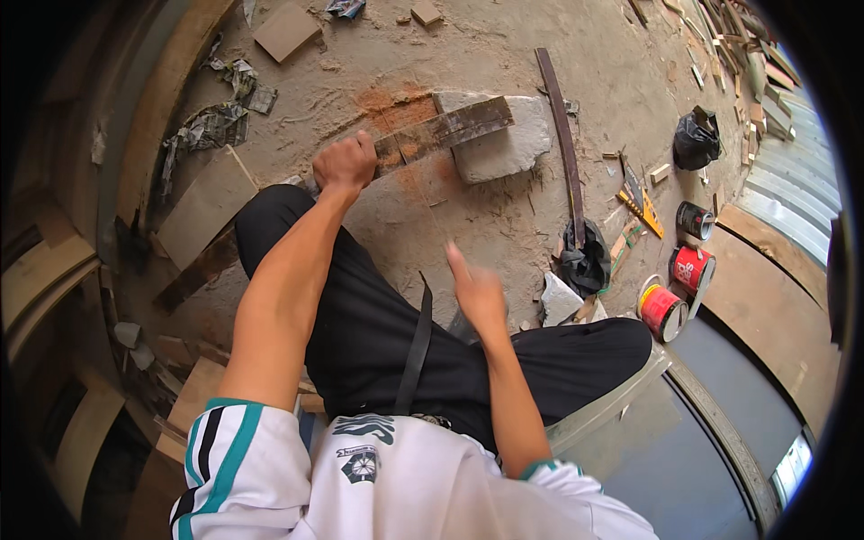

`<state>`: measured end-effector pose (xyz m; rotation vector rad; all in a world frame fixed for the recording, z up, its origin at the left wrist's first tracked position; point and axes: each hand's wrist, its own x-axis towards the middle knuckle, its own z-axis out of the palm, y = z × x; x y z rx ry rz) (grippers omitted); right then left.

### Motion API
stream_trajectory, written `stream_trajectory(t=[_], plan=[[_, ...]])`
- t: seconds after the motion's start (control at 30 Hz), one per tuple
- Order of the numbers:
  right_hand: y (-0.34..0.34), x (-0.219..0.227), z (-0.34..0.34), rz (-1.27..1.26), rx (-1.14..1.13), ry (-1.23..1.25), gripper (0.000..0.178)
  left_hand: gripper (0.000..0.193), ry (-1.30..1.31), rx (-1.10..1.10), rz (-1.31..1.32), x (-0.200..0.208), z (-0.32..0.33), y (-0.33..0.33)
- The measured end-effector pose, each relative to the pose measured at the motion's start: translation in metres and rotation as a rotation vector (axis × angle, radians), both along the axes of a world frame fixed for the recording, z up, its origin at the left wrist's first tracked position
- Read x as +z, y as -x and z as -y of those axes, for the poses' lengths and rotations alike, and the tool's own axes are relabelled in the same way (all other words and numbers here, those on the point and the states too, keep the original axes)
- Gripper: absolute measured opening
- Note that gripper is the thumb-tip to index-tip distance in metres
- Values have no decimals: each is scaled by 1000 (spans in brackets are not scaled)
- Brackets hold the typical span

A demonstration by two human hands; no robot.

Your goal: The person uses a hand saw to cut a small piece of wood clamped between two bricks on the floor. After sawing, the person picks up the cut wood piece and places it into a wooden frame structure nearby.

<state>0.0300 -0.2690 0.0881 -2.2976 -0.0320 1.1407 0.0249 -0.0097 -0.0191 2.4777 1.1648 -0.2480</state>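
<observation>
My left hand (346, 162) is closed round the near end of a worn, dark-stained wooden plank (423, 139). The plank's far end rests on a pale stone block (506, 144). Between my knees is my right hand (479, 292), its fingers curled and smeared by motion, one digit pointing forward. What it holds is not clear. A very thin line runs from near this hand up across the plank, possibly a blade seen edge-on. Reddish sawdust (385, 106) lies on the ground beside the plank, around where the line crosses.
To the right lie a long dark strip (562, 135), an orange-and-grey hand tool (643, 209), a black plastic bag (585, 261) and several cans (663, 310). Crumpled newspaper (209, 126) and a board (209, 202) are at left. A grey panel (711, 432) stands at lower right.
</observation>
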Motion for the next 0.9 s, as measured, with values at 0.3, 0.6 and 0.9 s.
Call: stream_trajectory(t=[0.3, 0.6, 0.9], plan=[[27, 34, 45, 88, -24, -42, 74, 61, -12, 47, 5, 2, 0, 0], [33, 34, 40, 23, -70, -39, 76, 61, -25, 39, 55, -11, -8, 7], [15, -23, -9, 102, -15, -127, 74, 55, 24, -58, 46, -5, 5, 12]])
